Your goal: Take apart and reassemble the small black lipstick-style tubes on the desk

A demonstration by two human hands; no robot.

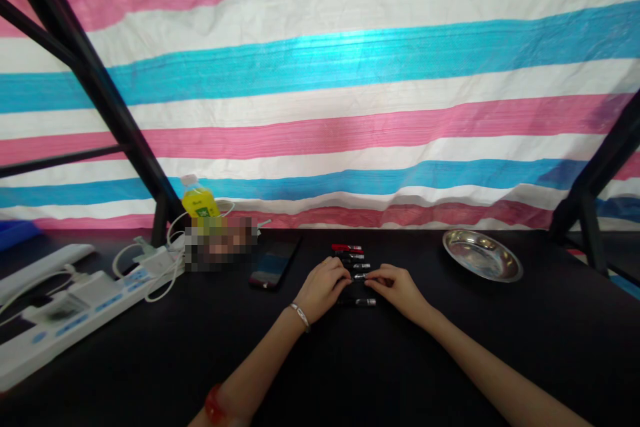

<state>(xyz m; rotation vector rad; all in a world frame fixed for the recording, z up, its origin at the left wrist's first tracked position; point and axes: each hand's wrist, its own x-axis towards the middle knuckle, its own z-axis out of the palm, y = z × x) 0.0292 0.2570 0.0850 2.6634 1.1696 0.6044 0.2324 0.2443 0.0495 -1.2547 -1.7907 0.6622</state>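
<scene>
In the middle of the dark table, short marker pens lie crosswise in a column. My left hand pinches the left end of a black marker pen in this column. On the same pen's right end are the closed fingertips of my right hand. A red marker pen lies at the far end of the column. Between it and the held pen are more black pens, one of them a black pen just beyond my fingers. Nearer to me lies a separate black pen, partly behind my left hand.
Left of my hands lies a phone. Beyond it stand a yellow bottle and a blurred patch. A white power strip with chargers and cables runs along the left. A shiny metal dish sits at the right. Striped sheeting hangs behind.
</scene>
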